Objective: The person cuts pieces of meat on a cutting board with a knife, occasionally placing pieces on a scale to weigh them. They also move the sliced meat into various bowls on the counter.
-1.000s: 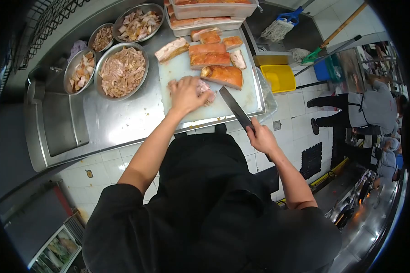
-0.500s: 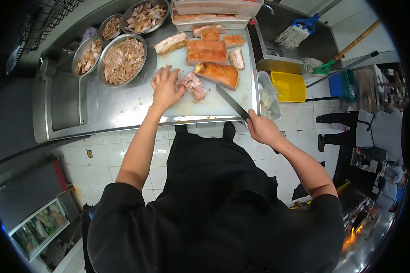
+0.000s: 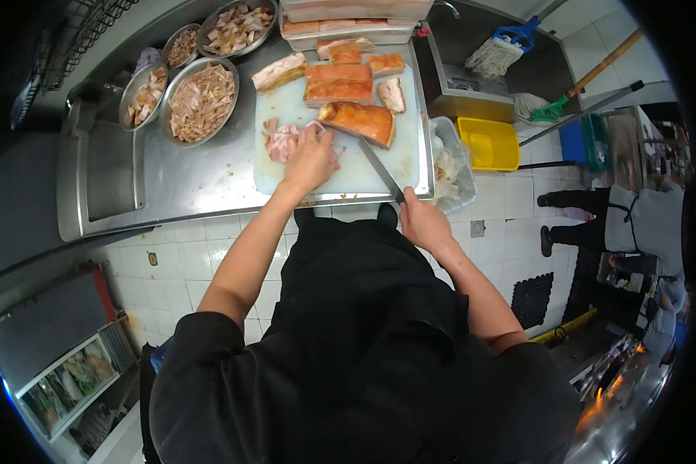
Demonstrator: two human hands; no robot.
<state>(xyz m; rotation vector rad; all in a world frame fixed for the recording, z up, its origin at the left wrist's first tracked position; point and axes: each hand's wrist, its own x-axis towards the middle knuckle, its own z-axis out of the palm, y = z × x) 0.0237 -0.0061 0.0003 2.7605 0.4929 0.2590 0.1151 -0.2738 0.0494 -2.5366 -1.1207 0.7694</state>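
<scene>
My right hand [image 3: 427, 224] grips a kitchen knife [image 3: 380, 168] by its handle. The blade points up and left, its tip near the lower edge of a large roast pork piece [image 3: 357, 124] with browned skin. On the white cutting board [image 3: 363, 183], my left hand [image 3: 311, 164] has its fingers curled down over pale pink meat slices [image 3: 281, 144]. Part of the meat is hidden under those fingers. Further up the board lie several roast pork blocks, among them a wide one [image 3: 338, 83] and a pale-sided one [image 3: 280, 71].
To the left stand metal bowls of cut meat, including a large bowl [image 3: 168, 133]. Plastic tubs of pork [image 3: 348, 37] sit behind the board. A clear bin [image 3: 460, 185] and a yellow basin [image 3: 488, 145] are at the right. Another person [image 3: 642, 224] stands far right.
My left hand has moved right, from the left side of the pink meat onto it. The slices lie more spread to the left. My right hand and knife have shifted slightly left in view.
</scene>
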